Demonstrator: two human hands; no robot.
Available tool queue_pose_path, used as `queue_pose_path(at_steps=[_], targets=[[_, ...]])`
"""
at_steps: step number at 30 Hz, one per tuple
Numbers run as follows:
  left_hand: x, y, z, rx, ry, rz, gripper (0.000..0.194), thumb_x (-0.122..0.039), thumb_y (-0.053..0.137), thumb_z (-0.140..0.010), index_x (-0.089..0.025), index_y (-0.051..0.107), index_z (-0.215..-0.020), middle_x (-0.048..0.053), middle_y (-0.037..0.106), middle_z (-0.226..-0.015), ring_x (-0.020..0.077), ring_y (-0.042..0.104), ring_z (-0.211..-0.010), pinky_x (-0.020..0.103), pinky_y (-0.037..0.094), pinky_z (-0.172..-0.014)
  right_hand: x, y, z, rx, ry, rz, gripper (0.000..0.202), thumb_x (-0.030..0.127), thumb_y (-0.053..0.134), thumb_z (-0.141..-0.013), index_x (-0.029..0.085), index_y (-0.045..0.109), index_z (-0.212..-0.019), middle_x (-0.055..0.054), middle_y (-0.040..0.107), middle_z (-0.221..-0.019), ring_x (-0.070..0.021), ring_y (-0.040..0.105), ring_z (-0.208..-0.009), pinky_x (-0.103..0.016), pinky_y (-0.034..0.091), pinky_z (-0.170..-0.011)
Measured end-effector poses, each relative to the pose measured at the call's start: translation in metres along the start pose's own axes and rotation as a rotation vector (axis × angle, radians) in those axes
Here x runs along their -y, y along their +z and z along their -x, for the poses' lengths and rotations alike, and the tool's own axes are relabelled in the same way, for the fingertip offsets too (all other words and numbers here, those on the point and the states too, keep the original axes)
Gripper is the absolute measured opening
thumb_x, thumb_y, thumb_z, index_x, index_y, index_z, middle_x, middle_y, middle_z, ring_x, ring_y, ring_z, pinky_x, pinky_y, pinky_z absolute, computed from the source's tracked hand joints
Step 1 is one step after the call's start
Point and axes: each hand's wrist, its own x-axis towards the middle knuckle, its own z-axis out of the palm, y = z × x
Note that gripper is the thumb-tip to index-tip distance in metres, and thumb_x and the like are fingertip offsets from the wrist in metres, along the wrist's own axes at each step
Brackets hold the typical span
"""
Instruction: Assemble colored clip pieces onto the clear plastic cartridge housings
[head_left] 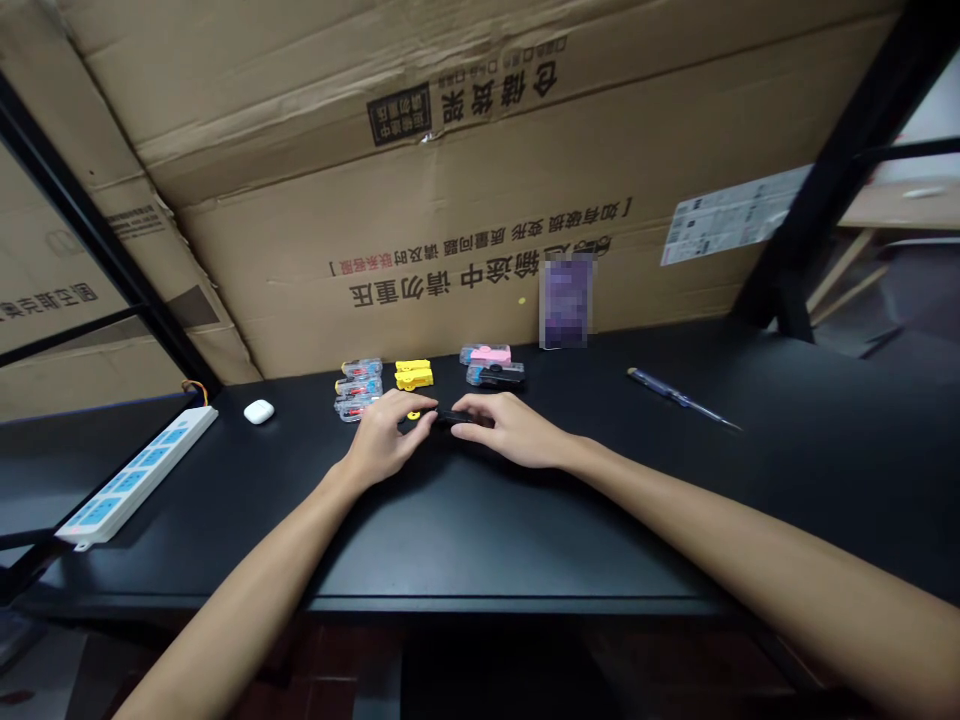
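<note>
Between both hands, low over the black table point(465, 540), is a small dark elongated piece point(453, 416), its exact kind too small to make out. My left hand point(390, 432) pinches its left end between thumb and fingers. At the other end, my right hand point(510, 428) closes on it the same way. Just by the left fingertips shows a small yellow piece point(413, 415). Behind the hands lie clear plastic pieces with coloured insides point(360, 386), yellow plastic pieces point(414, 378), a clear piece with a pink part point(487, 355) and one with a black part point(496, 376).
A screwdriver point(679, 397) lies to the right. On the left are a white rounded case point(259, 411) and a power strip point(139, 480). A purple, blurred packet point(567, 302) stands against the cardboard wall point(442, 190). Black frame posts point(825, 180) flank the table.
</note>
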Motion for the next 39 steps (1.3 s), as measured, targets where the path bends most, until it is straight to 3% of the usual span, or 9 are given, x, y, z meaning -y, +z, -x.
queue_pose_path(at_steps=[5,9,16,39], targets=[[-0.0020,0.0028,0.0008,0.086,-0.012,0.007,0.020,-0.027,0.055,-0.095,-0.020,0.072,-0.102,0.008,0.077,-0.098,0.0193,0.070,-0.090,0.037,0.055,-0.085,0.0038,-0.0008,-0.0014,0.044,0.101,-0.226,0.035,0.043,0.056,-0.087,0.013,0.068,-0.100,0.001,0.057,-0.062,-0.0147,0.050,-0.057,-0.030,0.040,-0.061],[-0.0023,0.0025,0.0009,0.108,0.005,0.013,0.021,-0.025,0.058,-0.093,-0.019,0.071,-0.108,0.008,0.076,-0.101,0.0196,0.069,-0.091,0.037,0.055,-0.083,-0.0018,-0.0026,-0.0029,0.043,0.096,-0.297,0.032,0.040,0.056,-0.085,0.013,0.068,-0.098,0.000,0.058,-0.066,-0.0153,0.053,-0.060,-0.030,0.042,-0.064],[-0.0019,0.0029,0.0019,0.148,-0.047,-0.036,0.019,-0.025,0.059,-0.092,-0.020,0.072,-0.105,0.007,0.076,-0.097,0.0209,0.066,-0.090,0.040,0.053,-0.085,-0.0008,-0.0013,-0.0023,0.075,0.067,-0.276,0.031,0.041,0.056,-0.085,0.014,0.069,-0.094,-0.002,0.063,-0.070,-0.0175,0.057,-0.066,-0.031,0.044,-0.068],[-0.0023,0.0031,0.0006,0.188,-0.026,-0.039,0.019,-0.022,0.060,-0.089,-0.020,0.072,-0.104,0.005,0.076,-0.095,0.0197,0.066,-0.086,0.037,0.051,-0.082,-0.0024,-0.0006,-0.0032,0.097,0.064,-0.214,0.031,0.039,0.055,-0.087,0.014,0.069,-0.099,-0.004,0.066,-0.076,-0.0183,0.058,-0.071,-0.032,0.044,-0.070]])
